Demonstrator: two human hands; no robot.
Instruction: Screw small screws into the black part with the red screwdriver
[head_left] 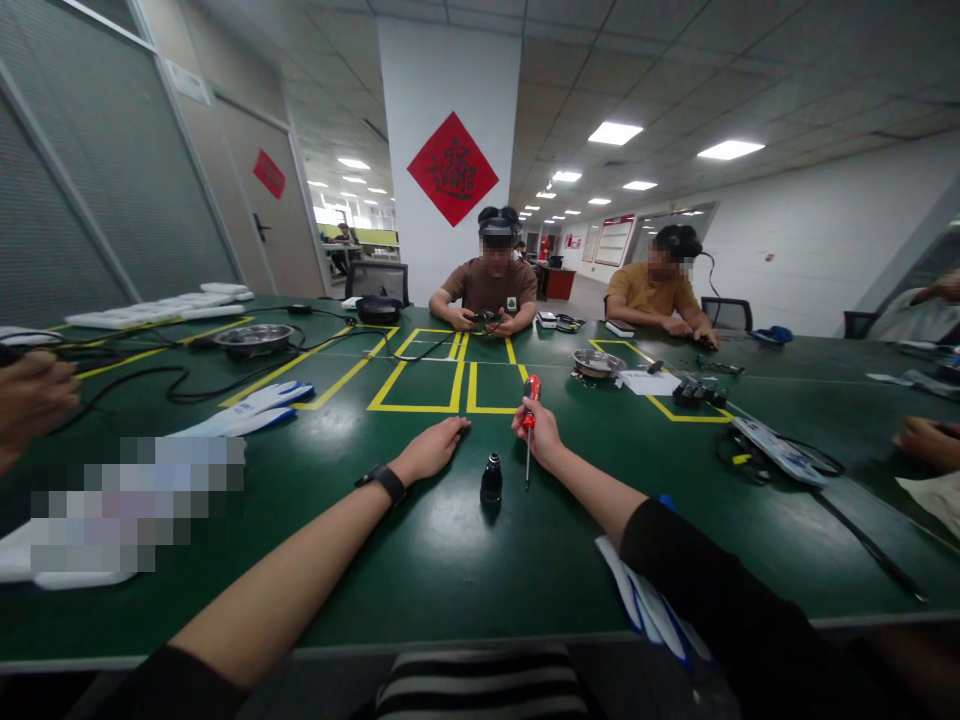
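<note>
My right hand is closed around a screwdriver with a red and black handle. Its thin metal shaft points down, the tip at or just above the green table. Palm down, my left hand lies on the table with its fingers stretched to the right, holding nothing; a dark band circles that wrist. Between my forearms stands a small black cylindrical part, upright, with a narrower metallic top. It is apart from both hands and nearest to the screwdriver tip.
Yellow tape rectangles mark the green table. White-and-blue gloves lie beside my right forearm, other gloves to the left. Metal bowls, black parts and cables lie around. Co-workers sit across and at both sides.
</note>
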